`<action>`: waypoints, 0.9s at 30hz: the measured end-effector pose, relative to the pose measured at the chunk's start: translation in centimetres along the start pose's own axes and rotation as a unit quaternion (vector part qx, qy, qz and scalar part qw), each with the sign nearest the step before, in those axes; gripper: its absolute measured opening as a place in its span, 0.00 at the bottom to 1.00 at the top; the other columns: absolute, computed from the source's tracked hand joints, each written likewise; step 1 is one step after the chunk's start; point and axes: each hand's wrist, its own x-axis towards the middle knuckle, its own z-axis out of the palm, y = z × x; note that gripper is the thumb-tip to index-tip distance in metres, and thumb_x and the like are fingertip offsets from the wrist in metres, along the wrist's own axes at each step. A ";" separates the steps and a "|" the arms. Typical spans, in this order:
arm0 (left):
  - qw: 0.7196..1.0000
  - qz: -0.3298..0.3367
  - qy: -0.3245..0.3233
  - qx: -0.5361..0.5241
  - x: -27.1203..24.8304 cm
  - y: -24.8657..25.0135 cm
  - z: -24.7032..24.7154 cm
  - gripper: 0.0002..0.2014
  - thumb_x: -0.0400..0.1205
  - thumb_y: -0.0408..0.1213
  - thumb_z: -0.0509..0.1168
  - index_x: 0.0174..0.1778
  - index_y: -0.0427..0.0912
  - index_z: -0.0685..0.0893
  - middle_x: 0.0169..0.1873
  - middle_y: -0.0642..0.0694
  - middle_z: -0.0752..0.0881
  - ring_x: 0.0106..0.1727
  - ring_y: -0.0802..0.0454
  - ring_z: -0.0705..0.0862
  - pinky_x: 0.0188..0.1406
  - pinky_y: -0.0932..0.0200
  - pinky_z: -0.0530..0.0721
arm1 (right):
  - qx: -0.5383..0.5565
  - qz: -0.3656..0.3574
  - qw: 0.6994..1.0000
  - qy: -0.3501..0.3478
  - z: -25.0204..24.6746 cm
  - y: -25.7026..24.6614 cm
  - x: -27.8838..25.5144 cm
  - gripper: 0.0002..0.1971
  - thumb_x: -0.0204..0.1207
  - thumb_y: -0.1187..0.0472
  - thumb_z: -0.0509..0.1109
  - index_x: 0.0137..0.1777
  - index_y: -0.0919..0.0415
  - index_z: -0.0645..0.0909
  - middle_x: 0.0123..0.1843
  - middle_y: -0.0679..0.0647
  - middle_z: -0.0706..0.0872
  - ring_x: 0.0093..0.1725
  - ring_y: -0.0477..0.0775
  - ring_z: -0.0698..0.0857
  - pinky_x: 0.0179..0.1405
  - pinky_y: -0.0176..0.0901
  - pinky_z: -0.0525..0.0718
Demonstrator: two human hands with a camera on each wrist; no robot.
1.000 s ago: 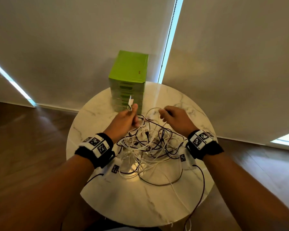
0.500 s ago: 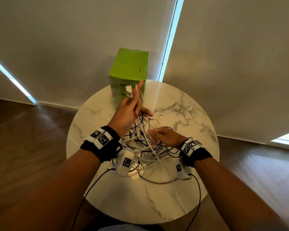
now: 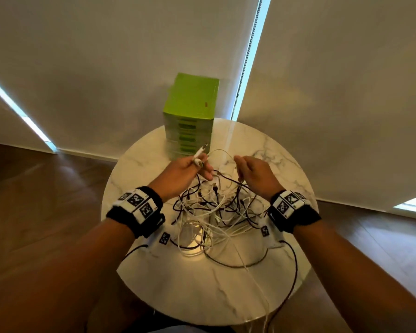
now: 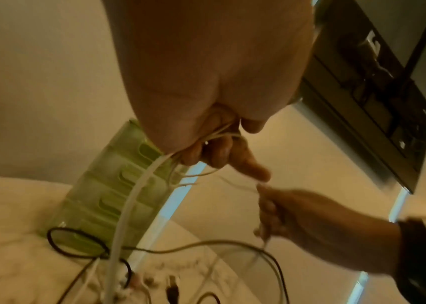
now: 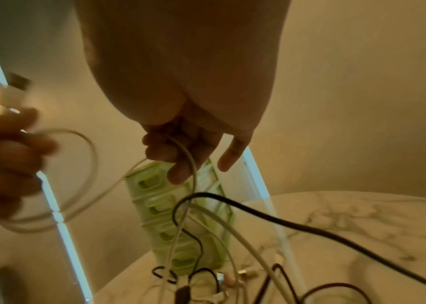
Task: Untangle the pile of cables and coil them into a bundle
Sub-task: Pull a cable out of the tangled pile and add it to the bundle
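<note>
A tangled pile of white and black cables point(image 3: 214, 212) lies in the middle of the round marble table point(image 3: 202, 296). My left hand point(image 3: 201, 165) is raised over the pile's far side and grips a white cable point(image 3: 222, 152) near its plug ends point(image 3: 199, 156); the left wrist view shows its fingers point(image 4: 214, 150) curled round several white strands. My right hand point(image 3: 239, 164) pinches the same thin white cable a short loop away, and the strand runs across its fingers point(image 5: 178, 156). Both hands are above the table.
A green drawer box point(image 3: 190, 116) stands at the table's far edge, just behind the hands. White and black cables point(image 3: 262, 296) trail over the near right edge. Pale blinds hang behind and a dark wooden floor surrounds the table.
My right hand has come up out of the pile and taken hold of the white cable beside my left hand. My left hand has dropped slightly, still gripping the plug end.
</note>
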 end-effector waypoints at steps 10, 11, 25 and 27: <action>0.976 -0.023 0.060 -0.208 0.8 2.6 3.7 0.19 0.93 0.49 0.51 0.56 0.38 0.81 0.45 0.55 0.92 0.40 0.62 0.87 0.32 0.71 0.80 | 0.121 -0.053 0.973 -0.191 1.4 -4.5 -3.3 0.23 0.92 0.49 0.54 0.39 0.59 0.78 0.31 0.49 0.78 0.29 0.47 0.75 0.35 0.38 0.75; 0.975 -0.022 0.056 -0.214 0.8 2.8 3.7 0.18 0.93 0.48 0.51 0.53 0.40 0.80 0.41 0.55 0.91 0.39 0.61 0.87 0.31 0.70 0.80 | 0.142 -0.045 0.968 -0.200 1.6 -4.1 -3.4 0.24 0.92 0.49 0.54 0.40 0.63 0.77 0.31 0.51 0.77 0.30 0.48 0.74 0.34 0.39 0.75; 0.896 0.089 0.070 -0.430 0.1 5.5 -4.9 0.15 0.94 0.44 0.48 0.43 0.47 0.72 0.27 0.55 0.71 0.28 0.60 0.65 0.28 0.68 0.65 | 0.031 -0.020 0.978 -0.204 4.0 4.8 -3.0 0.21 0.92 0.52 0.55 0.48 0.61 0.85 0.44 0.45 0.87 0.46 0.36 0.84 0.55 0.39 0.79; 0.902 0.115 0.103 -0.402 -0.2 4.9 -5.9 0.15 0.94 0.43 0.48 0.45 0.46 0.73 0.27 0.56 0.73 0.28 0.62 0.68 0.29 0.68 0.66 | 0.042 -0.007 0.985 -0.166 3.0 4.5 -2.6 0.20 0.92 0.53 0.56 0.47 0.61 0.85 0.42 0.47 0.88 0.42 0.35 0.85 0.51 0.39 0.80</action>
